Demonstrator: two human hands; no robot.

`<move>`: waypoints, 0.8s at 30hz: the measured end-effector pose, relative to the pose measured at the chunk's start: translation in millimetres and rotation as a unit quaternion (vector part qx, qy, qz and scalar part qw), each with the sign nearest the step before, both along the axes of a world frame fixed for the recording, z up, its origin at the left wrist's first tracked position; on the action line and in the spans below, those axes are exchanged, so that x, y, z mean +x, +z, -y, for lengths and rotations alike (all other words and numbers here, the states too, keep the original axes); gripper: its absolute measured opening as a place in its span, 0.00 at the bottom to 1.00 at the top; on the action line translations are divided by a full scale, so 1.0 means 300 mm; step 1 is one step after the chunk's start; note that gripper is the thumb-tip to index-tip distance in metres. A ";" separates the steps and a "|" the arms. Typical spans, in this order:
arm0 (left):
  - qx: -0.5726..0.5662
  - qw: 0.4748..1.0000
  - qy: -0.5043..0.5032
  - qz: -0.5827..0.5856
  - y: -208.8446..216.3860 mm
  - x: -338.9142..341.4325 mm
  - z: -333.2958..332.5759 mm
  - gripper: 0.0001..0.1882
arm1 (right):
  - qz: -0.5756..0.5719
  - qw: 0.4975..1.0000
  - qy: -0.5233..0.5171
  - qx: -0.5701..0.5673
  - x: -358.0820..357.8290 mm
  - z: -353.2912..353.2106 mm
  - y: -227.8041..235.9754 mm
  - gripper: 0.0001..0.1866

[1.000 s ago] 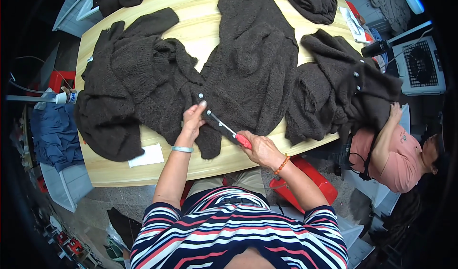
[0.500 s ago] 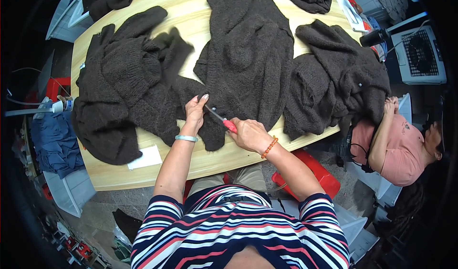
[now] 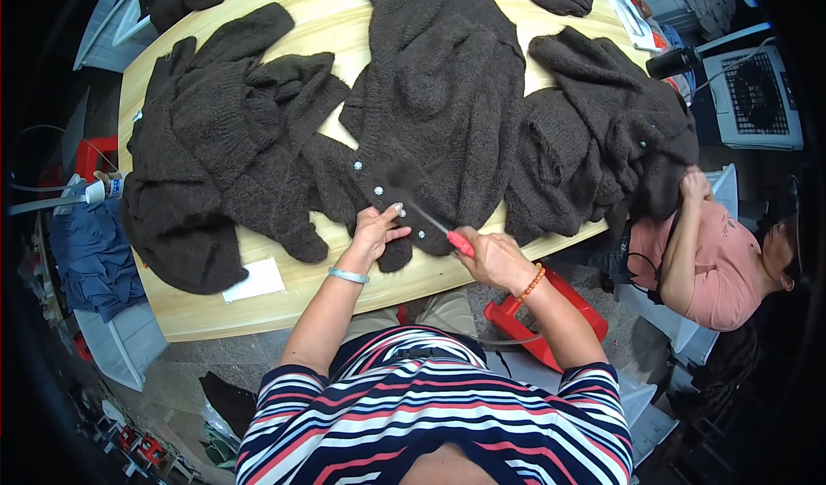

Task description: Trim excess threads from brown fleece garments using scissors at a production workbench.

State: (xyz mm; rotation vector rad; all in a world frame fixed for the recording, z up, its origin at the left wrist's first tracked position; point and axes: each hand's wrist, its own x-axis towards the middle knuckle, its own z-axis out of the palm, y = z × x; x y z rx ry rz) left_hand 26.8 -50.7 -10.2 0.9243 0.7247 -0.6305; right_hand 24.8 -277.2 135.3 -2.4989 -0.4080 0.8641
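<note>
A dark brown knit sweater (image 3: 434,98) lies in the middle of the table, with several shiny round buttons (image 3: 379,191) along its near-left edge. My left hand (image 3: 374,231) is closed on that edge, thumb beside one of the buttons. In my right hand (image 3: 497,260) is a red-handled tool (image 3: 460,242) with a thin metal shaft. Its shaft points up and left over the sweater, close to the buttons; blur hides the tip, and I cannot tell whether it touches the knit.
More dark knits lie left (image 3: 215,141) and right (image 3: 602,132) on the wooden table (image 3: 198,317). White paper (image 3: 255,280) rests near its front edge. A red stool-like object (image 3: 551,322) stands below. At the right, a person in pink (image 3: 697,261) handles the right-hand knit.
Both hands have moved nearer and to the right. The buttoned edge now lies spread, showing more buttons. The tool's shaft has swung rightward with my right hand.
</note>
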 end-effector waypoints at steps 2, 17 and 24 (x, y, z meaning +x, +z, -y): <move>-0.025 0.995 0.084 0.048 -0.059 -0.011 -0.004 0.02 | -0.026 0.994 0.072 -0.072 -0.031 0.016 -0.002 0.17; 0.078 0.995 -0.025 0.058 -0.009 -0.038 0.101 0.18 | -0.011 0.998 0.024 -0.065 -0.084 0.098 -0.002 0.15; 0.109 0.993 -0.011 0.051 0.002 0.006 0.148 0.12 | -0.030 0.998 0.012 -0.050 -0.104 0.108 0.046 0.18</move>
